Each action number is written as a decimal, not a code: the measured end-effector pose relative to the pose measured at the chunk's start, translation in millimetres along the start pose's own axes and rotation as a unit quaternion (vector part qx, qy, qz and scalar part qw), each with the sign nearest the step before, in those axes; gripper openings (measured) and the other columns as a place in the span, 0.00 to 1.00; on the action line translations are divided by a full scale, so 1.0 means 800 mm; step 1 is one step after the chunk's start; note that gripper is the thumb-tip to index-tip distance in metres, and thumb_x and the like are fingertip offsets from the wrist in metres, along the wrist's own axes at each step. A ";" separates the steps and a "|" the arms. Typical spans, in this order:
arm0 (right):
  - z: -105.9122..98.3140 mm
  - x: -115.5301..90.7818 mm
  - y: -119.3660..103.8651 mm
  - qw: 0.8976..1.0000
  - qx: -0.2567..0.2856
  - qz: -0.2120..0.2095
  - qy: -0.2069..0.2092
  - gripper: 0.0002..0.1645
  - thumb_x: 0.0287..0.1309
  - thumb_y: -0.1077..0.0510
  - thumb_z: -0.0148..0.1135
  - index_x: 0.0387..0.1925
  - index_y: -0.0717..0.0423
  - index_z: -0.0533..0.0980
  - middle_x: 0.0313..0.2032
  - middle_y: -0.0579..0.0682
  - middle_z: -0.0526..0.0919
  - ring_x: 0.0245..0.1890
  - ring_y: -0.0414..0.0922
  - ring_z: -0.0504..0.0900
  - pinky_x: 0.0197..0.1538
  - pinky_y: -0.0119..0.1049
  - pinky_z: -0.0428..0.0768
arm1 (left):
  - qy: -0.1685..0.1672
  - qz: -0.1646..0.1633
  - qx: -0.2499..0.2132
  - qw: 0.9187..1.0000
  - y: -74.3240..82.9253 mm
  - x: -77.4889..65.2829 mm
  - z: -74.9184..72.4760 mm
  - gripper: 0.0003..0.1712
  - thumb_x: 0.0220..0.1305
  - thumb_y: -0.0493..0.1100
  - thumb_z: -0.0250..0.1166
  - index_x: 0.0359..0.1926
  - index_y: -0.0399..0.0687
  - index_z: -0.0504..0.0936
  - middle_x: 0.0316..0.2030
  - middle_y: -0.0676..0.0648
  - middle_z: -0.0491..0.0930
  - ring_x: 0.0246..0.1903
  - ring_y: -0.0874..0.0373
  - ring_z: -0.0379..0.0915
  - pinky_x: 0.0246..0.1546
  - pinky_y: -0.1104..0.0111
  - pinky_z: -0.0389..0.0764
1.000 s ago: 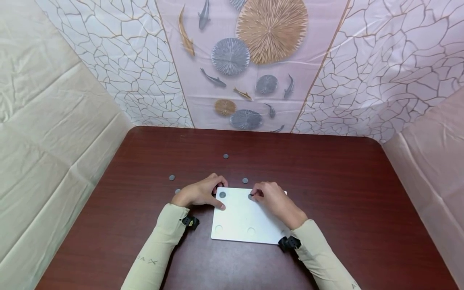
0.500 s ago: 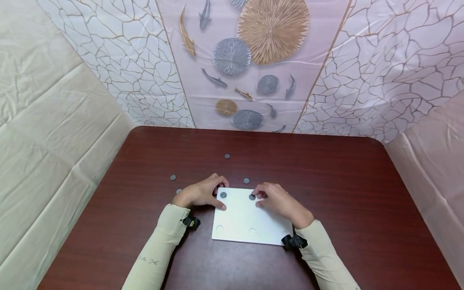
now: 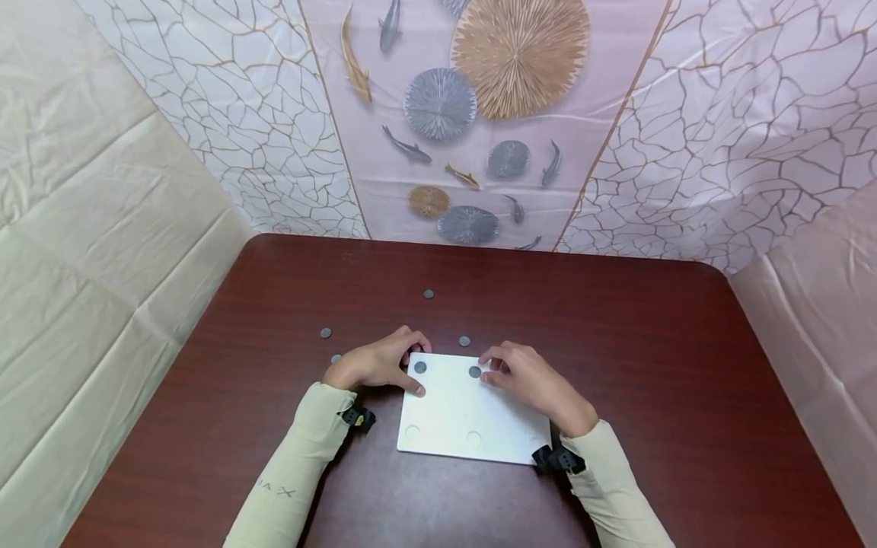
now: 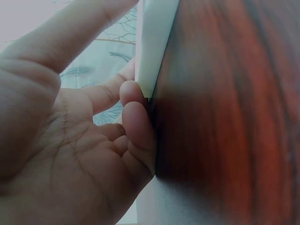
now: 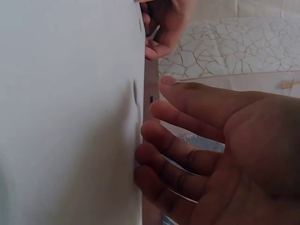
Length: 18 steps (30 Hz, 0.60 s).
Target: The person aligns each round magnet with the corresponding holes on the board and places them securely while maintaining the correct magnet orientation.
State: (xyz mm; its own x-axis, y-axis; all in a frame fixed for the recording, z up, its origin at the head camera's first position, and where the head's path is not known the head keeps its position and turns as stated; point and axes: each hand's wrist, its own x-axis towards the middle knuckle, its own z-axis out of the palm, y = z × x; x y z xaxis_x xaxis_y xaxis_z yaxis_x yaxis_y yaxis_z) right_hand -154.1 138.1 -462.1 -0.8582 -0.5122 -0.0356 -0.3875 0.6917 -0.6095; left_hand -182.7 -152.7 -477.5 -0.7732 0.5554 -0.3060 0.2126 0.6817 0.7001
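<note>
A flat white board (image 3: pixel 445 415) with shallow round recesses lies on the table. My left hand (image 3: pixel 377 365) grips its far left corner, thumb over the top face; in the left wrist view, curled fingertips (image 4: pixel 136 123) meet the board's edge. One dark grey disc (image 3: pixel 421 367) sits in the recess by that corner, and a second grey disc (image 3: pixel 475 372) sits in the middle of the far row. Beside the second disc hovers my right hand (image 3: pixel 527 380), its fingers loosely bent and holding nothing. In the near row, a round recess (image 3: pixel 474 438) shows bare. The right hand covers the board's far right corner.
Loose grey discs lie beyond the board: one disc (image 3: pixel 464 341) just past its far edge and another disc (image 3: pixel 428 294) farther back. To the left are a disc (image 3: pixel 326 333) and a disc (image 3: pixel 336 358) partly behind the left hand. A patterned cloth (image 3: pixel 507 205) hangs behind the brown table (image 3: pixel 637 342).
My right hand has let go of the disc in the middle far recess and drawn slightly to the right, its thumb and fingers spreading apart. The left hand has kept its grip on the board.
</note>
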 end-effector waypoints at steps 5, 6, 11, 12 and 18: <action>-0.011 -0.004 0.003 1.000 -0.009 0.016 0.008 0.12 0.66 0.63 0.72 0.49 0.61 0.85 0.37 0.49 0.83 0.38 0.45 0.80 0.41 0.37 0.81 | -0.001 -0.004 -0.001 1.000 -0.002 0.001 -0.001 0.31 0.56 0.46 0.84 0.55 0.53 0.75 0.45 0.48 0.68 0.43 0.55 0.66 0.43 0.64 0.73; -0.013 -0.005 0.003 1.000 -0.010 0.020 0.008 0.12 0.66 0.63 0.72 0.50 0.61 0.85 0.39 0.50 0.84 0.39 0.46 0.81 0.41 0.38 0.81 | -0.001 -0.003 -0.001 1.000 -0.002 0.001 -0.002 0.32 0.56 0.46 0.84 0.55 0.53 0.75 0.45 0.48 0.68 0.42 0.55 0.66 0.43 0.63 0.73; -0.027 -0.011 0.004 0.999 -0.010 0.042 0.013 0.14 0.66 0.62 0.72 0.52 0.59 0.85 0.42 0.52 0.85 0.42 0.48 0.81 0.42 0.40 0.82 | -0.001 0.002 0.000 1.000 -0.002 0.003 -0.003 0.32 0.56 0.46 0.84 0.56 0.51 0.75 0.46 0.47 0.68 0.43 0.54 0.66 0.44 0.63 0.73; -0.030 -0.013 0.004 0.999 -0.009 0.044 0.013 0.14 0.67 0.62 0.72 0.52 0.59 0.85 0.43 0.52 0.85 0.42 0.49 0.81 0.42 0.40 0.82 | -0.002 0.003 -0.001 1.000 -0.001 0.003 -0.003 0.32 0.56 0.46 0.84 0.56 0.51 0.75 0.47 0.47 0.68 0.43 0.54 0.66 0.44 0.63 0.73; -0.039 -0.019 0.011 0.999 -0.008 0.051 0.012 0.14 0.70 0.60 0.69 0.53 0.61 0.84 0.41 0.51 0.83 0.40 0.48 0.78 0.41 0.39 0.80 | -0.006 -0.003 -0.002 1.000 -0.001 0.003 -0.002 0.32 0.55 0.46 0.84 0.56 0.51 0.75 0.47 0.47 0.68 0.44 0.54 0.66 0.44 0.63 0.73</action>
State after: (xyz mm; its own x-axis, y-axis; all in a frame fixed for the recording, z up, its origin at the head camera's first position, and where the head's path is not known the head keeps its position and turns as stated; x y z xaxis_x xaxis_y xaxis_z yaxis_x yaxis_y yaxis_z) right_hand -154.8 168.1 -442.2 -0.9012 -0.4264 -0.0773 -0.3031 0.7477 -0.5908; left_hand -185.9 -152.5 -478.1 -0.7677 0.5566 -0.3175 0.2060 0.6836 0.7002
